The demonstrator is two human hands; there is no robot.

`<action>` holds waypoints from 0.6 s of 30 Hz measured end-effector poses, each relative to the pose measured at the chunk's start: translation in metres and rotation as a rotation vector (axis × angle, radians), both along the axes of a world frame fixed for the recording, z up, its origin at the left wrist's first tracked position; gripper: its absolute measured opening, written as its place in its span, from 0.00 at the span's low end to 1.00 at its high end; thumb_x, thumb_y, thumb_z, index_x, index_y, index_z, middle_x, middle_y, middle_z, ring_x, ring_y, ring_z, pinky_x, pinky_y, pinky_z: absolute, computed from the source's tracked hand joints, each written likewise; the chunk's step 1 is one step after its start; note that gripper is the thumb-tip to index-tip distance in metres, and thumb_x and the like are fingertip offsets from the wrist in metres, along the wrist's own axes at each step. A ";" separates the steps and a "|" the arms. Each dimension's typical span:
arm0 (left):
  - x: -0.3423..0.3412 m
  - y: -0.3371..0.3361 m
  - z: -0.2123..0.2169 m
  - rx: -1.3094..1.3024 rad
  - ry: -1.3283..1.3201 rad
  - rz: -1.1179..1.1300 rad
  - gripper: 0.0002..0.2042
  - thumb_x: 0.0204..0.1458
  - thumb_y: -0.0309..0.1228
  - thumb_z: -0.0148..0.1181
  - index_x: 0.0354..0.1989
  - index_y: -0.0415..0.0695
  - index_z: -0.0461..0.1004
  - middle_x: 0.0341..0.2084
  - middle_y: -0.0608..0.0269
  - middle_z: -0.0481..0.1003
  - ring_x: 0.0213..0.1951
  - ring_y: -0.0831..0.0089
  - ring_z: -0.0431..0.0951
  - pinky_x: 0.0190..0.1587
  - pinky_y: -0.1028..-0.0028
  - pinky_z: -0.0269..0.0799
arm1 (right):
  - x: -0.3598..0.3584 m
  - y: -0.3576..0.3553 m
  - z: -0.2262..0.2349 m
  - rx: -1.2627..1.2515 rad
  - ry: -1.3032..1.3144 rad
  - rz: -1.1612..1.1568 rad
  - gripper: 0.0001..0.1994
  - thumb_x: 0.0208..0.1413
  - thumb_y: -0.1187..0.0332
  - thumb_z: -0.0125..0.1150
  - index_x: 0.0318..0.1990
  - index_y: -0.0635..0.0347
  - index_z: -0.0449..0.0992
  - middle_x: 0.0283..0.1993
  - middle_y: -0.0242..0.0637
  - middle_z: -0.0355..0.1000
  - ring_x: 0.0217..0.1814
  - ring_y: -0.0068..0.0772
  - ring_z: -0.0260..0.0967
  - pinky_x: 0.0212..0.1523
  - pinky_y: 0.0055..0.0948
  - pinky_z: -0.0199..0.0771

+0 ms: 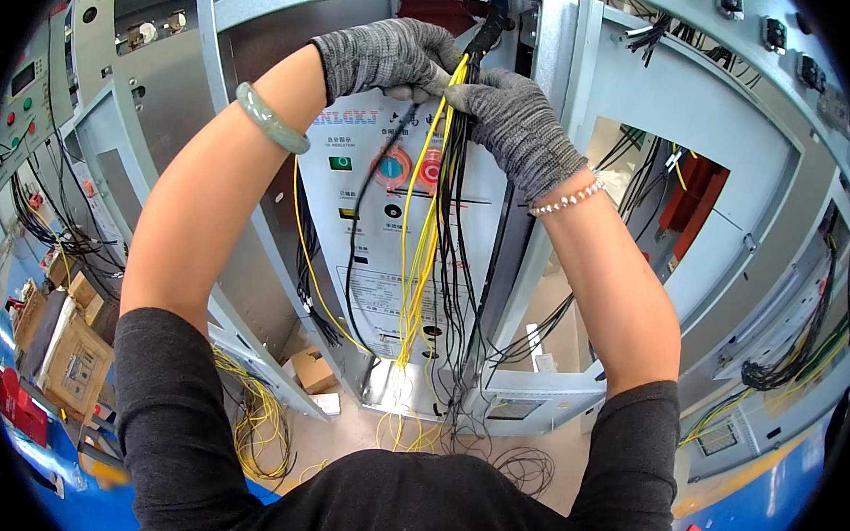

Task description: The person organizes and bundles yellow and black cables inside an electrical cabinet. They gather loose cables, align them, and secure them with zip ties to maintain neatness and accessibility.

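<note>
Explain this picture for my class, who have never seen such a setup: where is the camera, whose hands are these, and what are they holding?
The camera sits on a person's head and looks down through a fisheye lens, so straight edges bend. Both forearms belong to that person. The left hand and the right hand wear grey knit gloves and are raised together, gripping a bundle of wires, yellow and black, that hangs down in front of a grey metal cabinet. Behind the wires is a pale panel with round red and blue buttons. More loose wires lie on the floor below. Cardboard boxes stand at the left.
</note>
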State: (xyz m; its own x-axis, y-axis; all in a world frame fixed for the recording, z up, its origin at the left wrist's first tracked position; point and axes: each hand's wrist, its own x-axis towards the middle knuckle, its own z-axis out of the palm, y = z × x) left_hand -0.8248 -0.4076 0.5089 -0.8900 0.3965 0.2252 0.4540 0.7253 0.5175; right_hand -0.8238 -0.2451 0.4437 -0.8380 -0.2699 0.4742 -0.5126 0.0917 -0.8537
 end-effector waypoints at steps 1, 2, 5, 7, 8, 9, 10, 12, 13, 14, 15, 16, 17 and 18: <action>-0.004 0.001 -0.001 0.024 -0.011 0.001 0.14 0.44 0.31 0.64 0.38 0.45 0.70 0.18 0.71 0.67 0.19 0.85 0.66 0.17 0.84 0.62 | 0.003 -0.002 0.000 -0.005 0.023 -0.021 0.17 0.45 0.65 0.63 0.39 0.70 0.70 0.28 0.36 0.69 0.27 0.22 0.67 0.26 0.18 0.70; -0.007 0.000 -0.001 0.048 -0.023 0.003 0.13 0.43 0.31 0.64 0.38 0.45 0.70 0.18 0.72 0.67 0.19 0.85 0.66 0.17 0.85 0.61 | 0.008 -0.001 0.003 0.023 0.000 -0.032 0.17 0.46 0.65 0.62 0.39 0.69 0.71 0.28 0.36 0.69 0.27 0.22 0.67 0.26 0.18 0.70; -0.017 0.001 -0.003 0.050 -0.044 -0.051 0.19 0.44 0.32 0.64 0.45 0.41 0.69 0.20 0.66 0.71 0.18 0.83 0.69 0.18 0.84 0.65 | 0.010 0.006 0.006 0.068 -0.008 -0.105 0.13 0.49 0.66 0.58 0.37 0.67 0.72 0.24 0.36 0.68 0.25 0.22 0.66 0.23 0.20 0.69; -0.011 0.005 -0.003 -0.010 -0.021 -0.002 0.15 0.45 0.36 0.63 0.39 0.44 0.70 0.19 0.69 0.69 0.20 0.85 0.67 0.18 0.83 0.63 | 0.000 0.012 0.004 0.225 0.183 -0.097 0.11 0.49 0.67 0.57 0.36 0.67 0.72 0.25 0.37 0.68 0.25 0.22 0.67 0.23 0.20 0.70; -0.007 0.006 -0.004 -0.027 0.028 0.022 0.15 0.45 0.37 0.63 0.39 0.44 0.71 0.20 0.69 0.70 0.21 0.84 0.67 0.20 0.82 0.65 | -0.001 0.013 0.006 0.222 0.115 -0.069 0.10 0.50 0.69 0.57 0.36 0.68 0.71 0.27 0.38 0.68 0.26 0.23 0.68 0.25 0.21 0.73; -0.005 0.007 -0.005 -0.044 0.076 0.045 0.15 0.45 0.37 0.63 0.39 0.44 0.71 0.21 0.69 0.70 0.22 0.83 0.68 0.22 0.81 0.66 | 0.000 0.014 0.009 0.221 0.048 -0.045 0.09 0.50 0.71 0.56 0.36 0.68 0.70 0.28 0.40 0.68 0.27 0.24 0.69 0.27 0.21 0.75; -0.004 0.007 -0.006 -0.058 0.125 0.063 0.14 0.46 0.37 0.62 0.38 0.44 0.71 0.22 0.69 0.71 0.23 0.83 0.69 0.24 0.80 0.67 | 0.005 0.011 0.007 0.112 -0.021 -0.005 0.09 0.50 0.71 0.57 0.36 0.68 0.69 0.29 0.40 0.68 0.28 0.25 0.69 0.29 0.22 0.76; -0.020 0.000 -0.011 -0.099 0.251 0.002 0.13 0.48 0.38 0.59 0.38 0.45 0.72 0.24 0.68 0.72 0.28 0.81 0.71 0.33 0.76 0.70 | 0.012 0.007 0.003 -0.108 -0.158 0.073 0.10 0.50 0.72 0.57 0.37 0.69 0.68 0.31 0.41 0.68 0.30 0.27 0.70 0.31 0.22 0.78; -0.016 0.005 -0.013 -0.131 0.280 0.029 0.12 0.49 0.38 0.58 0.39 0.45 0.72 0.24 0.68 0.72 0.29 0.80 0.71 0.35 0.76 0.70 | 0.012 0.007 0.003 -0.037 -0.126 0.006 0.12 0.48 0.70 0.58 0.38 0.69 0.68 0.30 0.42 0.69 0.31 0.28 0.71 0.32 0.23 0.77; -0.014 0.011 -0.015 -0.163 0.308 0.055 0.12 0.50 0.38 0.57 0.39 0.46 0.72 0.24 0.68 0.72 0.29 0.80 0.71 0.37 0.75 0.70 | 0.012 0.006 0.002 0.035 -0.093 -0.061 0.14 0.47 0.68 0.59 0.39 0.69 0.68 0.30 0.43 0.69 0.31 0.29 0.71 0.32 0.24 0.76; -0.018 0.015 -0.022 -0.148 0.313 0.071 0.12 0.52 0.38 0.53 0.40 0.44 0.71 0.24 0.62 0.73 0.29 0.75 0.73 0.37 0.73 0.70 | 0.012 0.005 0.002 0.107 -0.061 -0.128 0.17 0.46 0.67 0.60 0.40 0.69 0.68 0.29 0.44 0.70 0.32 0.30 0.72 0.33 0.25 0.76; -0.014 0.022 -0.025 -0.226 0.403 0.110 0.12 0.52 0.37 0.53 0.41 0.44 0.70 0.24 0.60 0.73 0.29 0.72 0.74 0.37 0.72 0.70 | 0.013 0.005 0.002 0.177 -0.025 -0.198 0.19 0.45 0.65 0.62 0.41 0.69 0.67 0.29 0.45 0.71 0.33 0.31 0.72 0.33 0.26 0.75; -0.008 0.028 -0.028 -0.303 0.493 0.148 0.12 0.53 0.37 0.52 0.41 0.43 0.70 0.24 0.58 0.73 0.29 0.70 0.74 0.37 0.71 0.70 | 0.013 0.006 0.003 0.248 0.009 -0.268 0.21 0.43 0.64 0.63 0.42 0.68 0.67 0.29 0.46 0.71 0.33 0.32 0.73 0.34 0.27 0.75; -0.005 0.031 -0.031 -0.380 0.583 0.186 0.12 0.53 0.36 0.51 0.41 0.43 0.70 0.25 0.55 0.74 0.29 0.67 0.75 0.38 0.70 0.70 | 0.013 0.008 0.002 0.269 0.114 -0.307 0.22 0.44 0.65 0.63 0.44 0.69 0.65 0.31 0.46 0.70 0.33 0.30 0.72 0.32 0.26 0.75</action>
State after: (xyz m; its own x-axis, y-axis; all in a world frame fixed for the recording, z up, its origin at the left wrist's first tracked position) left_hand -0.8296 -0.3762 0.4782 -0.7275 0.3951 0.5609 0.4308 0.8994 -0.0748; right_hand -0.8111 -0.2372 0.4453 -0.8450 -0.1428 0.5153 -0.5167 0.4663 -0.7181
